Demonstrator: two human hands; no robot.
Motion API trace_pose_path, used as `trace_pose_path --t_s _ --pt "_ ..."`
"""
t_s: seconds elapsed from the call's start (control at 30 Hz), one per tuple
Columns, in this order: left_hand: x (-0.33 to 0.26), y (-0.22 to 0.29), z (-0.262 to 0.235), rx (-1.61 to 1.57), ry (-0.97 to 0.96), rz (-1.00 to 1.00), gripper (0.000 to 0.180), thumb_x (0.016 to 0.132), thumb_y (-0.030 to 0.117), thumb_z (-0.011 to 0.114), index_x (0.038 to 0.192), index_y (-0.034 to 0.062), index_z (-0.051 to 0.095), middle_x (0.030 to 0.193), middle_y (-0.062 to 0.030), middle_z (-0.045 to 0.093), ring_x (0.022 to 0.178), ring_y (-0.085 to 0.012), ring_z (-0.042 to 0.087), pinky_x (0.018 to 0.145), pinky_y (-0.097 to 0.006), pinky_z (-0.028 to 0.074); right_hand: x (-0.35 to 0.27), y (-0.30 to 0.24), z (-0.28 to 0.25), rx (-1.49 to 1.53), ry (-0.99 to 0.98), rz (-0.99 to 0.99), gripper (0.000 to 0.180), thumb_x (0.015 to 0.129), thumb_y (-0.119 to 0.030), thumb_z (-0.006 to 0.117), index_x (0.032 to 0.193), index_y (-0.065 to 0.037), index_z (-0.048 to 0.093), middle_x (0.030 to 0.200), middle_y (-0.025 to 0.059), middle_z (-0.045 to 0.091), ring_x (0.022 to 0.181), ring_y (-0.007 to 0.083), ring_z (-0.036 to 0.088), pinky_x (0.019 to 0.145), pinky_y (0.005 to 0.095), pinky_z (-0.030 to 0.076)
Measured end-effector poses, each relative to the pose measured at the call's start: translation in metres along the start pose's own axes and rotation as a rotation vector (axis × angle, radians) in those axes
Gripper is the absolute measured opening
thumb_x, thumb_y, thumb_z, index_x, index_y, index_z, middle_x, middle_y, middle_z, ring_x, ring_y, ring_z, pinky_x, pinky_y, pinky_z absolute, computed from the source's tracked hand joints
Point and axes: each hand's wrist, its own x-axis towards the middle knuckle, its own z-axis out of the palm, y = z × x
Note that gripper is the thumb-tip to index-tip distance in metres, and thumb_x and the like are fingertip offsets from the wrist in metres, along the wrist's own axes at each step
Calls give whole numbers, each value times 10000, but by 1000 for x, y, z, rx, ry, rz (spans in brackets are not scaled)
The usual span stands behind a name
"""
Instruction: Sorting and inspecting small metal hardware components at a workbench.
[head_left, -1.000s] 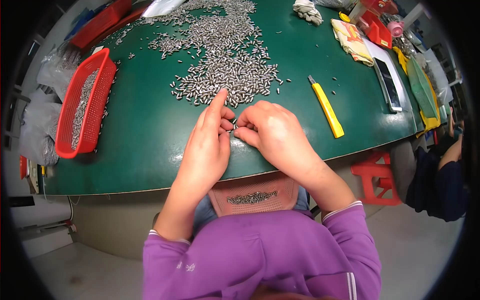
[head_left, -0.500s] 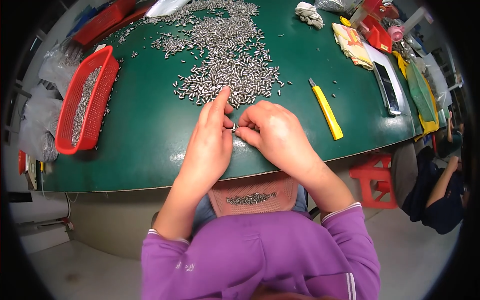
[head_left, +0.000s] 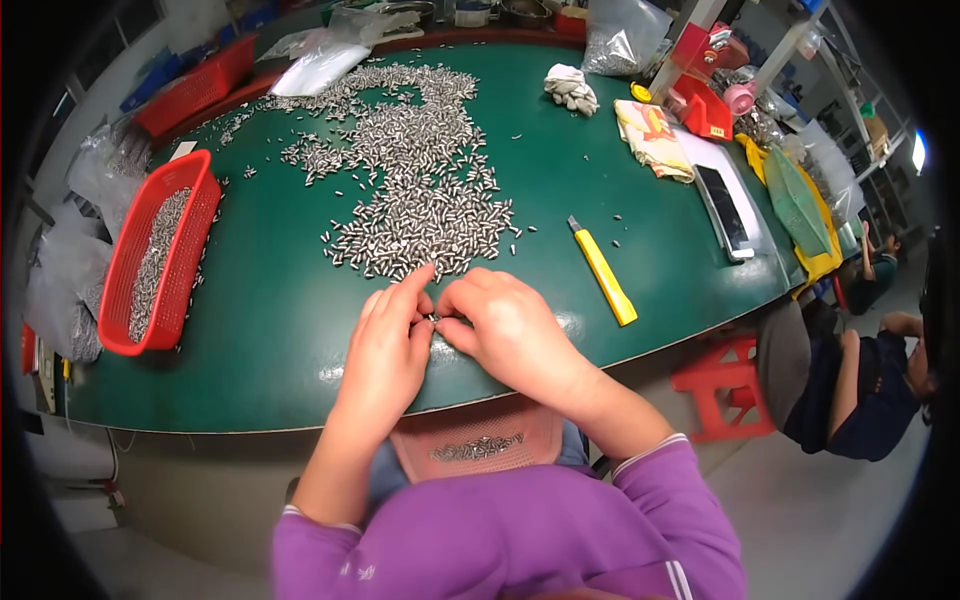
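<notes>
My left hand point(head_left: 388, 338) and my right hand point(head_left: 508, 322) meet just in front of a heap of small silvery metal pins point(head_left: 430, 225) on the green table. Between the fingertips of both hands is one tiny metal pin point(head_left: 433, 318), mostly covered. The left index finger stretches forward to the heap's near edge, while the thumb and another finger pinch. The right thumb and index finger are pressed together at the pin. Below the table edge, a pink mesh basket point(head_left: 540, 428) rests on my lap with several similar pins in it.
A red plastic basket point(head_left: 190, 265) with more pins stands at the left. To the right lie a yellow utility knife point(head_left: 605, 275), white gloves point(head_left: 571, 88), a patterned cloth point(head_left: 650, 140) and a phone point(head_left: 724, 210). Another person point(head_left: 865, 385) sits beyond a red stool point(head_left: 725, 390).
The view has tilted, so the table and hands appear lower and further left, with more of the far edge showing. Both hands keep the same pinch at the pin.
</notes>
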Motion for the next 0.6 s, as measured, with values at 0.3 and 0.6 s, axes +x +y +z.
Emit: trace_pose_path --t_s 0.3,0.6 --pt "-2 -1 -2 23 -58 -14 494 844 -103 644 1312 53 610 931 -80 634 888 -227 615 779 -341 526 0 4 2 39 -38 52 140 829 -118 756 897 -44 659 850 114 659 838 326 656 776 437 529" --pt "0 0 -6 -72 -71 -44 569 834 -129 591 1376 44 561 982 -87 627 908 -204 628 844 -334 529 5 5 0 121 -64 149 114 844 -102 716 923 -29 677 913 166 671 910 377 655 813 471 535"
